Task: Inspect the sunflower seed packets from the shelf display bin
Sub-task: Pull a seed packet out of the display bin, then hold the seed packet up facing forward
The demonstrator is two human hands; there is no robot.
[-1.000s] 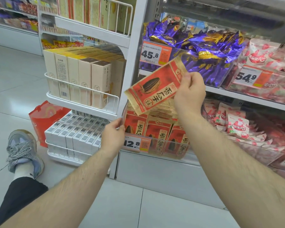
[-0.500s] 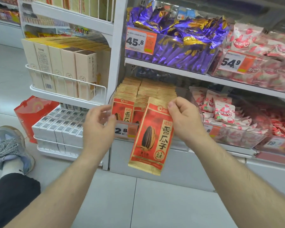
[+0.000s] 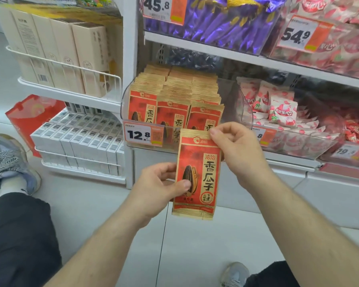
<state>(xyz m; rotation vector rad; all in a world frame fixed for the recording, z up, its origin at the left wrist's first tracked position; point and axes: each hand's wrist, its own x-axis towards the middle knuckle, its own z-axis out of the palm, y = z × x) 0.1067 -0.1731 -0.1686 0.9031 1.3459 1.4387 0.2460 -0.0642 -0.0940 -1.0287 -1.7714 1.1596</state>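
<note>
I am holding a flat red and gold sunflower seed packet (image 3: 197, 175) upright before the clear plastic display bin (image 3: 232, 108). My right hand (image 3: 232, 152) is pinching its top edge; my left hand (image 3: 155, 189) is grasping its lower left side, thumb on the front. Matching packets (image 3: 174, 96) are standing in rows inside the bin.

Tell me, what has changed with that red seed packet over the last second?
The held packet came down from in front of the upper shelf and turned upright, below the bin. The left hand, free before, now grips its lower left edge. The right hand still pinches the top. The bin's packets stayed put.
</note>
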